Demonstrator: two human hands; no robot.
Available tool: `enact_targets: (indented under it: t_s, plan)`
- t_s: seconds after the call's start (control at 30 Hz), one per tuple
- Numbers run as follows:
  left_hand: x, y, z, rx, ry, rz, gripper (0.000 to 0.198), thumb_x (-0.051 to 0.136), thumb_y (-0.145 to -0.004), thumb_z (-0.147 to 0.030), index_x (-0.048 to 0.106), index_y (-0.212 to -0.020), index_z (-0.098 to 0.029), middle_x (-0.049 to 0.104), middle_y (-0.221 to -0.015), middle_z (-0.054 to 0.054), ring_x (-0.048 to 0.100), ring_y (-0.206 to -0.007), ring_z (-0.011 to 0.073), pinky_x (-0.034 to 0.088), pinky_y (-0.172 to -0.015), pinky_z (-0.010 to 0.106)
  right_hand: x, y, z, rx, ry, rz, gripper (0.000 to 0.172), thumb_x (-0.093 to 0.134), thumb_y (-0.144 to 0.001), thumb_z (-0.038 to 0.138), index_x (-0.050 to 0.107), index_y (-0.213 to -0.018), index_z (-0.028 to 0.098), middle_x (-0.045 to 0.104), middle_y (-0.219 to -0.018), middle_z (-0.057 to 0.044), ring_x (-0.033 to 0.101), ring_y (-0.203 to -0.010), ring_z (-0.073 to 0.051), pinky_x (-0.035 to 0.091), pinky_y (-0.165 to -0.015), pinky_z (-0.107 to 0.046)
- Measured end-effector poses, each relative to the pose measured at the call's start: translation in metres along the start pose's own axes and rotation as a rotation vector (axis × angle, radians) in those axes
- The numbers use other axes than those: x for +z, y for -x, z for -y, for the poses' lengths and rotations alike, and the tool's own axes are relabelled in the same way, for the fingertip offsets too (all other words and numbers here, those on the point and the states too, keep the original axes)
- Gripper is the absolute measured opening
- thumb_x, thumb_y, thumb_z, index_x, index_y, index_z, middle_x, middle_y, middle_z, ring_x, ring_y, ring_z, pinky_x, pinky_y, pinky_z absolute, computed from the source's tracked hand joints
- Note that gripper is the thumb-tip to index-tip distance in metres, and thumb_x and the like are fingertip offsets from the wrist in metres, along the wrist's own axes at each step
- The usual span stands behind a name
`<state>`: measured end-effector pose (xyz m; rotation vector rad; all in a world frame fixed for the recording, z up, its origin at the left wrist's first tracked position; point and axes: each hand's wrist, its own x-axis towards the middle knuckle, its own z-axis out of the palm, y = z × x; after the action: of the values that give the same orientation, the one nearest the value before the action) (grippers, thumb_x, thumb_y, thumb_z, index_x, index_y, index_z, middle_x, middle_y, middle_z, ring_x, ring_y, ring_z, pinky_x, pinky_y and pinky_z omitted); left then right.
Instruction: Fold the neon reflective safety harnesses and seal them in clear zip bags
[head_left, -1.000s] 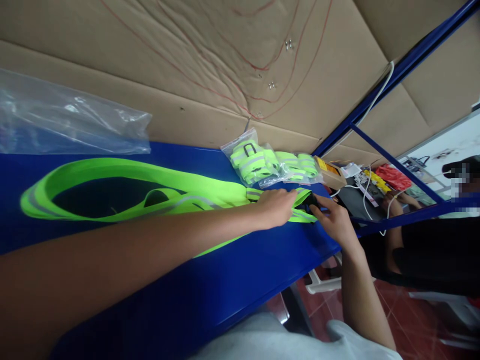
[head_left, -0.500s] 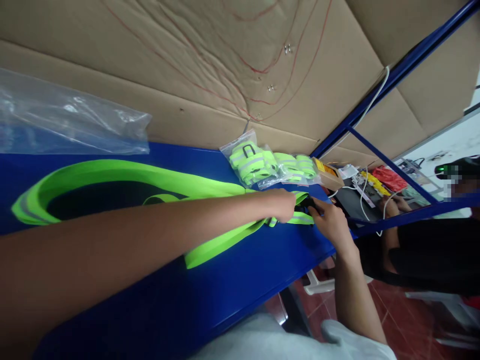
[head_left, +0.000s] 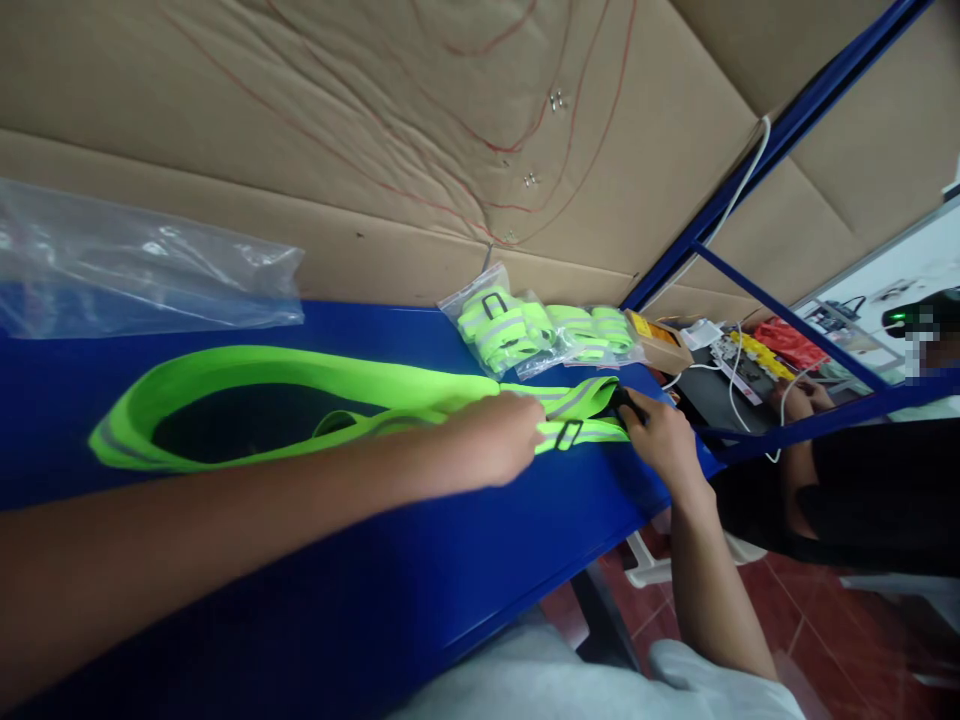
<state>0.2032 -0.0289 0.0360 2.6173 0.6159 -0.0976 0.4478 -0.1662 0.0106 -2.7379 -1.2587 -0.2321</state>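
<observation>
A neon-green reflective strap point(head_left: 300, 368) with grey stripes lies in a long loop on the blue table, its wide bend at the left. My left hand point(head_left: 506, 440) is closed round the strap near its middle; the fingertips are hidden from above. Just right of it, a black slide adjuster point(head_left: 568, 434) shows on the lower band. At the strap's right end, my right hand point(head_left: 664, 435) pinches a black buckle point(head_left: 624, 400), mostly covered by the fingers.
Bagged green straps point(head_left: 506, 325) and a small cardboard box point(head_left: 660, 345) stand along the back of the blue table point(head_left: 420, 560). A clear plastic bag point(head_left: 150, 270) lies at the left. Beyond a blue frame bar point(head_left: 787, 310), another person's hands point(head_left: 802, 395) are near yellow and red items.
My left hand has slid left along the strap, away from my right hand, uncovering the slide adjuster. The right hand keeps its grip at the end. The view has shifted slightly.
</observation>
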Motion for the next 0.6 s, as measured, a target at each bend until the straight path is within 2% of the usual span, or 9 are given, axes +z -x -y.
enact_targets:
  t_s: [0.13, 0.23, 0.3, 0.47, 0.6]
  plan:
    - [-0.02, -0.021, 0.02, -0.062, -0.081, -0.153, 0.031, 0.05, -0.1, -0.032, 0.063, -0.125, -0.021, 0.074, -0.108, 0.013, 0.071, -0.101, 0.0295, 0.051, -0.08, 0.036, 0.003, 0.003, 0.001, -0.031, -0.029, -0.024, 0.046, 0.05, -0.096, 0.035, 0.066, -0.14, 0.029, 0.076, -0.117, -0.013, 0.071, -0.107, -0.037, 0.052, -0.083, -0.042]
    - [-0.021, -0.033, 0.027, -0.107, -0.143, -0.111, 0.036, 0.048, -0.099, -0.03, 0.06, -0.13, -0.017, 0.071, -0.117, 0.019, 0.069, -0.109, 0.0345, 0.051, -0.086, 0.042, 0.004, 0.003, 0.005, -0.036, -0.036, -0.034, 0.048, 0.05, -0.096, 0.035, 0.065, -0.142, 0.028, 0.076, -0.119, -0.013, 0.071, -0.108, -0.037, 0.053, -0.085, -0.043]
    - [-0.021, -0.038, 0.03, -0.128, -0.134, -0.074, 0.038, 0.048, -0.098, -0.029, 0.059, -0.132, -0.014, 0.071, -0.118, 0.022, 0.068, -0.109, 0.0347, 0.051, -0.087, 0.043, 0.004, 0.003, 0.005, -0.034, -0.045, -0.034, 0.049, 0.05, -0.096, 0.035, 0.064, -0.143, 0.029, 0.075, -0.122, -0.013, 0.071, -0.109, -0.038, 0.054, -0.085, -0.044]
    - [-0.034, -0.036, 0.031, -0.075, -0.056, 0.073, 0.024, 0.055, -0.093, -0.027, 0.073, -0.106, -0.019, 0.076, -0.101, 0.01, 0.069, -0.09, 0.0229, 0.048, -0.082, 0.03, 0.003, 0.002, 0.0, -0.033, -0.07, -0.044, 0.049, 0.051, -0.096, 0.035, 0.062, -0.144, 0.032, 0.074, -0.125, -0.011, 0.07, -0.113, -0.037, 0.055, -0.089, -0.046]
    - [-0.043, -0.033, 0.027, -0.063, -0.031, 0.103, 0.024, 0.051, -0.091, -0.016, 0.074, -0.098, -0.013, 0.075, -0.096, 0.012, 0.067, -0.086, 0.0217, 0.044, -0.076, 0.029, 0.005, 0.0, -0.005, -0.049, -0.094, -0.041, 0.048, 0.052, -0.097, 0.036, 0.063, -0.143, 0.03, 0.074, -0.125, -0.011, 0.07, -0.115, -0.036, 0.054, -0.093, -0.046]
